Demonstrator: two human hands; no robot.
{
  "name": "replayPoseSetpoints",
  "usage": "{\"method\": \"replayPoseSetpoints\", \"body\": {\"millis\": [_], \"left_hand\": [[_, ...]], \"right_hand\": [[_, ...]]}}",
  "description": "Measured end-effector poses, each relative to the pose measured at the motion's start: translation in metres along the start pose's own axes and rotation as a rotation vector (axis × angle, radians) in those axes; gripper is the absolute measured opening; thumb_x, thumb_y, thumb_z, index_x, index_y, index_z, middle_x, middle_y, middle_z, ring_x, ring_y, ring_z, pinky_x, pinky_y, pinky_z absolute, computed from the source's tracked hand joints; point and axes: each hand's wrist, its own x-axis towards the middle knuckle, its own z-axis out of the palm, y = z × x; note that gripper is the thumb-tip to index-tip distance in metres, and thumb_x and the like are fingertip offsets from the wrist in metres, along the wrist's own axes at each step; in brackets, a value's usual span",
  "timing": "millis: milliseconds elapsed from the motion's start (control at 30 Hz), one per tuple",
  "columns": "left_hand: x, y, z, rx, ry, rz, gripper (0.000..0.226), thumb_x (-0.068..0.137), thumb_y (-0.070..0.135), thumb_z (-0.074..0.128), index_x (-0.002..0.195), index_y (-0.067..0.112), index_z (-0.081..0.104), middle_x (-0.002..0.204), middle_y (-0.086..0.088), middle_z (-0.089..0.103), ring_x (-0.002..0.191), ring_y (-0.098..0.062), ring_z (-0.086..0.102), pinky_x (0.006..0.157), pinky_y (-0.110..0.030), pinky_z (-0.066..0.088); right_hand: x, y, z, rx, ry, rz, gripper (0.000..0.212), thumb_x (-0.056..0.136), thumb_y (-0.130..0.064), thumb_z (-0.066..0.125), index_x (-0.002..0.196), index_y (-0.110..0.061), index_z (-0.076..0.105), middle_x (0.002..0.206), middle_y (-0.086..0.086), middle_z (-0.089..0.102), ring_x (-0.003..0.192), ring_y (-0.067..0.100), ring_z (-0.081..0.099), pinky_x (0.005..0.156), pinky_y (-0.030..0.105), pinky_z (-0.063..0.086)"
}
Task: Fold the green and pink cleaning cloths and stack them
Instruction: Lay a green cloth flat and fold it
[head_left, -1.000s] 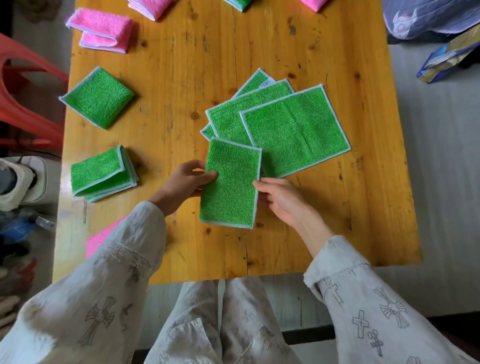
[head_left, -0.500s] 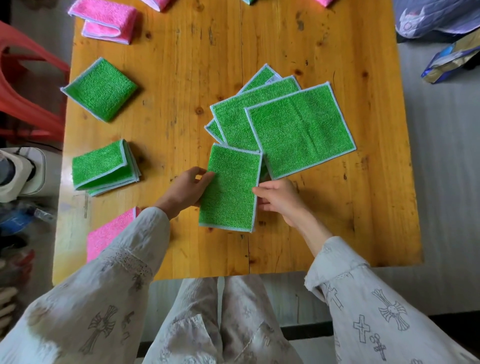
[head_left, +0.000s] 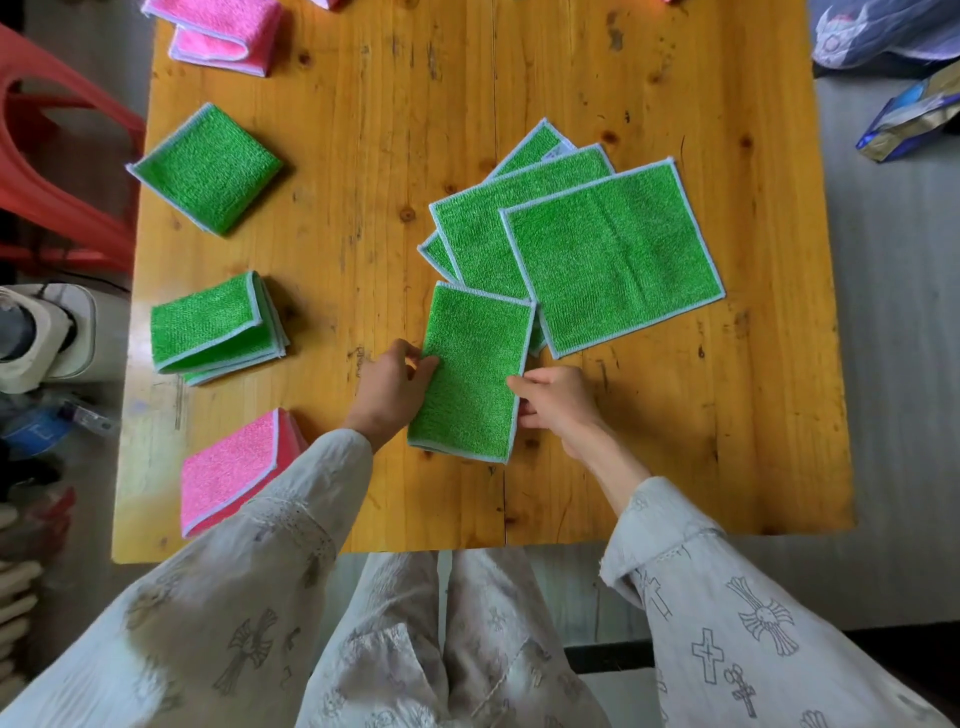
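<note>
A green cloth folded in half (head_left: 472, 371) lies on the wooden table (head_left: 374, 130) in front of me. My left hand (head_left: 390, 391) pinches its left edge and my right hand (head_left: 558, 400) pinches its right edge. Behind it, several unfolded green cloths (head_left: 608, 254) lie fanned out and overlapping. On the left sit a stack of folded green cloths (head_left: 215, 330), a single folded green cloth (head_left: 205, 166) and a stack of folded pink cloths (head_left: 231, 467).
A folded pink cloth (head_left: 223, 31) lies at the table's far left corner. A red plastic chair (head_left: 47, 171) and a white appliance (head_left: 47, 332) stand left of the table. Bags (head_left: 904, 67) lie on the floor at the far right.
The folded green cloth and both hands have stayed in nearly the same spot. The view has tilted down, bringing the pink stack at the near left into sight.
</note>
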Motion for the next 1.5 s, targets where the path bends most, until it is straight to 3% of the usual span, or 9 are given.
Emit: {"method": "replayPoseSetpoints", "body": {"millis": [167, 367, 567, 733, 867, 967, 1167, 1333, 1500], "left_hand": [[-0.001, -0.002, -0.001, -0.217, -0.070, -0.059, 0.031, 0.093, 0.028, 0.049, 0.109, 0.002, 0.050, 0.094, -0.010, 0.060, 0.075, -0.022, 0.058, 0.053, -0.024, 0.048], [-0.002, -0.009, -0.014, -0.557, -0.216, -0.070, 0.005, 0.092, 0.015, 0.050, 0.089, 0.019, 0.052, 0.065, 0.000, 0.063, 0.045, -0.004, 0.055, 0.040, -0.017, 0.043], [-0.002, -0.019, -0.021, -0.875, -0.387, -0.099, 0.019, 0.093, 0.000, 0.041, 0.098, 0.007, 0.057, 0.088, -0.006, 0.072, 0.082, -0.019, 0.069, 0.068, -0.028, 0.057], [-0.009, -0.014, -0.027, -0.791, -0.417, -0.101, 0.046, 0.095, -0.001, 0.032, 0.070, 0.012, 0.068, 0.085, -0.008, 0.068, 0.071, -0.015, 0.066, 0.060, -0.021, 0.054], [-0.014, -0.012, -0.026, -0.713, -0.425, -0.092, 0.023, 0.094, 0.013, 0.043, 0.083, 0.013, 0.064, 0.100, -0.008, 0.062, 0.084, -0.023, 0.062, 0.073, -0.030, 0.054], [-0.016, -0.014, -0.021, -0.595, -0.343, 0.026, 0.009, 0.089, 0.013, 0.054, 0.086, 0.021, 0.058, 0.098, -0.005, 0.054, 0.073, -0.013, 0.057, 0.057, -0.017, 0.050], [-0.022, -0.015, -0.018, -0.572, -0.245, 0.186, 0.024, 0.086, 0.001, 0.056, 0.092, 0.024, 0.052, 0.098, -0.003, 0.050, 0.068, 0.000, 0.061, 0.061, -0.019, 0.053], [-0.025, -0.021, -0.012, -0.687, -0.144, 0.025, 0.033, 0.086, 0.005, 0.058, 0.112, 0.024, 0.048, 0.089, -0.003, 0.057, 0.078, -0.016, 0.061, 0.063, -0.021, 0.054], [-0.030, -0.026, -0.002, -0.471, -0.033, -0.018, 0.014, 0.087, 0.017, 0.059, 0.100, 0.010, 0.059, 0.093, -0.009, 0.061, 0.088, -0.021, 0.058, 0.077, -0.034, 0.050]], "right_hand": [[0.002, 0.000, -0.006, 0.227, -0.084, 0.132, 0.025, 0.087, -0.013, 0.059, 0.110, -0.003, 0.059, 0.115, 0.009, 0.063, 0.097, 0.019, 0.061, 0.071, 0.025, 0.051], [0.002, -0.003, -0.013, 0.362, -0.171, 0.137, 0.025, 0.085, -0.002, 0.057, 0.110, -0.003, 0.057, 0.098, 0.007, 0.064, 0.087, 0.019, 0.062, 0.069, 0.026, 0.052], [-0.001, -0.006, -0.015, 0.442, -0.173, 0.062, 0.020, 0.087, 0.006, 0.049, 0.089, -0.010, 0.061, 0.092, 0.003, 0.062, 0.083, 0.014, 0.058, 0.068, 0.025, 0.050], [-0.006, 0.000, -0.018, 0.398, -0.245, -0.011, 0.031, 0.089, 0.011, 0.035, 0.076, -0.003, 0.060, 0.094, 0.009, 0.060, 0.086, 0.018, 0.058, 0.069, 0.024, 0.055], [-0.004, 0.004, -0.016, 0.445, -0.220, -0.034, 0.021, 0.089, 0.006, 0.038, 0.079, -0.001, 0.056, 0.090, 0.013, 0.057, 0.082, 0.020, 0.057, 0.060, 0.021, 0.053], [-0.003, 0.007, -0.008, 0.537, -0.208, 0.003, 0.004, 0.087, -0.005, 0.053, 0.084, -0.003, 0.054, 0.088, 0.010, 0.059, 0.083, 0.021, 0.059, 0.077, 0.037, 0.053], [-0.009, 0.008, -0.004, 0.455, -0.319, 0.104, 0.023, 0.082, -0.009, 0.061, 0.103, -0.001, 0.059, 0.102, 0.008, 0.065, 0.100, 0.022, 0.060, 0.098, 0.041, 0.044], [-0.014, 0.007, -0.004, 0.293, -0.265, 0.072, 0.012, 0.081, -0.007, 0.063, 0.092, -0.007, 0.061, 0.097, 0.004, 0.067, 0.097, 0.019, 0.062, 0.099, 0.043, 0.044], [-0.017, 0.014, 0.003, 0.184, -0.187, 0.051, 0.009, 0.084, -0.013, 0.061, 0.092, -0.014, 0.060, 0.098, 0.003, 0.066, 0.101, 0.022, 0.061, 0.099, 0.048, 0.043]]}}
